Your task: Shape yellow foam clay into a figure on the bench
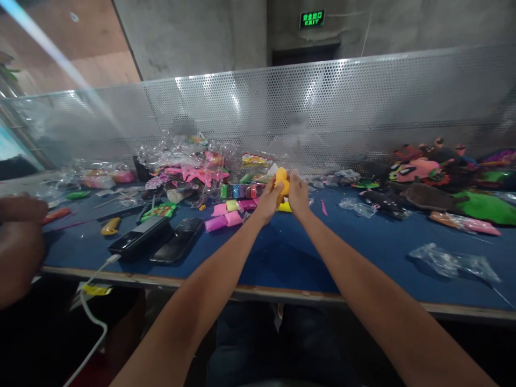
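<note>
Holding yellow clay lump (282,184) between both hands above blue surface (282,252); left hand (269,200) and right hand (298,194) fingers clenched on it. I'd judge best: knead evenly, gentle pressure, clear of clay packets (226,212).

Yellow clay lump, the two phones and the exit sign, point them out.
yellow clay lump (281,183), head view, its upper middle between both hands.
phones (141,237), head view, left phone's screen.
exit sign (312,19), head view, lit centre.
</note>
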Available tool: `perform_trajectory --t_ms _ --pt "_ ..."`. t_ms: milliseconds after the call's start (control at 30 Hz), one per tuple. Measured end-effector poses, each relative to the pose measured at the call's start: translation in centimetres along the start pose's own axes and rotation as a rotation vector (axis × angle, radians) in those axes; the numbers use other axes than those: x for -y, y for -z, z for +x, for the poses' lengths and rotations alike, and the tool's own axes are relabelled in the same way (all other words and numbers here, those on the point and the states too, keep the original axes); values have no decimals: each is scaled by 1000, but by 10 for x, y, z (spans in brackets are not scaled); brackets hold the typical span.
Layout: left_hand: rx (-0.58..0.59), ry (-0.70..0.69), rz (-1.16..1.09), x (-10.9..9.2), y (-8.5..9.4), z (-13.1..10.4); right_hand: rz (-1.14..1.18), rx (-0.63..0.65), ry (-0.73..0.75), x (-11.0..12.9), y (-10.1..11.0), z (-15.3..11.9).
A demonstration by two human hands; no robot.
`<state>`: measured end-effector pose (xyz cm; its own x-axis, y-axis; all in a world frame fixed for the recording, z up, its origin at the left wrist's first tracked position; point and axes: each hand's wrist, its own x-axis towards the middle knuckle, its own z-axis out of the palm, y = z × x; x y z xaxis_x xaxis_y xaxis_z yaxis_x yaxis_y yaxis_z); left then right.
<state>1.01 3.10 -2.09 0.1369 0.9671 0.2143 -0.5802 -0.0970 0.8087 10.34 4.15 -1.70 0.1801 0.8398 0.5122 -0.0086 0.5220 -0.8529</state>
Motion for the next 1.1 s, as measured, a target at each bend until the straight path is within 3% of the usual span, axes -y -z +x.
perform_trajectory --t_ms 133,300,433,567,767,933,1100 --pt "91 -95 69 -1 2 -1 112 -92 -101 3 -1 -2" --pt "89 -160 111 -5 -2 -4 -39 -173 123 8 -4 -7" --pt "11 -257 185 -12 -10 -10 27 -138 86 12 -13 -13" --pt "66 -327 213 -14 -14 -15 51 -201 91 13 -14 -14" --pt "44 -215 129 -6 -15 -12 30 -241 136 15 -7 -11" --pt "52 -217 24 -2 -14 -7 131 -301 26 23 -12 -11" --pt "45 -211 37 -5 -14 -7 203 -276 -83 24 -13 -11"
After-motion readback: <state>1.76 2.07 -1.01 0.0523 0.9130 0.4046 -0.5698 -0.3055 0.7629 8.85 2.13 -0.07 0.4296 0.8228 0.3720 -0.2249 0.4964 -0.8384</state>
